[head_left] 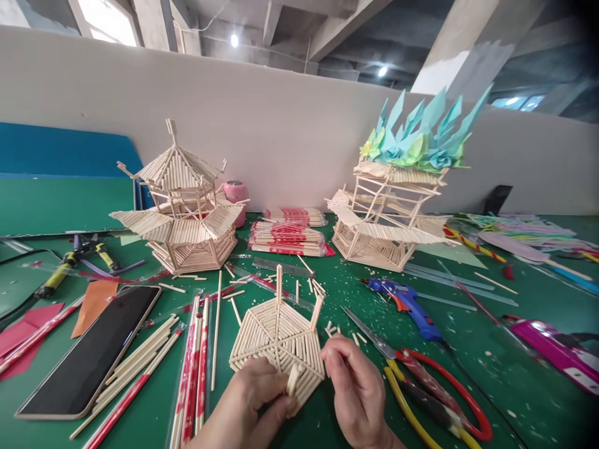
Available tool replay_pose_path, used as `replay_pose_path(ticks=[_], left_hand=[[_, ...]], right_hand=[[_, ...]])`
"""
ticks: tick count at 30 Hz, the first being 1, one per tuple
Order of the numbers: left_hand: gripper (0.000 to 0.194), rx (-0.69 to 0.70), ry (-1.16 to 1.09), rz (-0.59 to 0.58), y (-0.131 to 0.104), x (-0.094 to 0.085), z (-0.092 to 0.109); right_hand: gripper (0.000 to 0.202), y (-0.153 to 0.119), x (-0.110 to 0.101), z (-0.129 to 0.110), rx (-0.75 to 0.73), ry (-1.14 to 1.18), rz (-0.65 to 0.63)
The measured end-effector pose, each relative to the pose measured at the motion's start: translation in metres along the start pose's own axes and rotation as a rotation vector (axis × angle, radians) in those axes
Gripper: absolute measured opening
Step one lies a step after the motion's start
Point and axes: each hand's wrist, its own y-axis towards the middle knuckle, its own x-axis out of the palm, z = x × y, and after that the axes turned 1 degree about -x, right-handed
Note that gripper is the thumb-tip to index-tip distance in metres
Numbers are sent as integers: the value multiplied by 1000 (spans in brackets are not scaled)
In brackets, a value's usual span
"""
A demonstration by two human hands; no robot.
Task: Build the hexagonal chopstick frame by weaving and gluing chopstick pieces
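A hexagonal panel of wooden sticks (pixel 262 333) lies flat on the green table in front of me. Posts of short sticks stand at its far corner and its right corner. My left hand (pixel 262 399) is over the panel's near edge, thumb and fingers pinching a short wooden stick post (pixel 293 380) there. Just off the panel's right edge is my right hand (pixel 353 390), its thumb and fingertips pressed together; whatever lies between them is too hidden to name. Short cut stick pieces (pixel 330 328) are scattered beyond it.
Stick pavilions stand behind, one left (pixel 175 212) and one right (pixel 390 218) with blue paper. Scissors (pixel 374 337), pliers (pixel 412 399) and a blue glue gun (pixel 405 305) lie right. A phone (pixel 93 349) and wrapped chopsticks (pixel 191 368) lie left; chopstick packs (pixel 285 240) sit behind.
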Motion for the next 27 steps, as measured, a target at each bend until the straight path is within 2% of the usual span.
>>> replay_pose_path(ticks=[8,13,22,27], left_hand=[[23,-14,-7,-12,0,1,-1],[24,-48,0,-33,-2,0,3],[25,-78,61,4,-5,1,5],[24,-69,65,-9,-5,0,6]], right_hand=[[15,-1,0,-3,-8,-16,-63],[15,0,-1,-5,50,40,-98],[18,5,4,-7,57,40,-66],[19,5,4,-10,56,60,-101]])
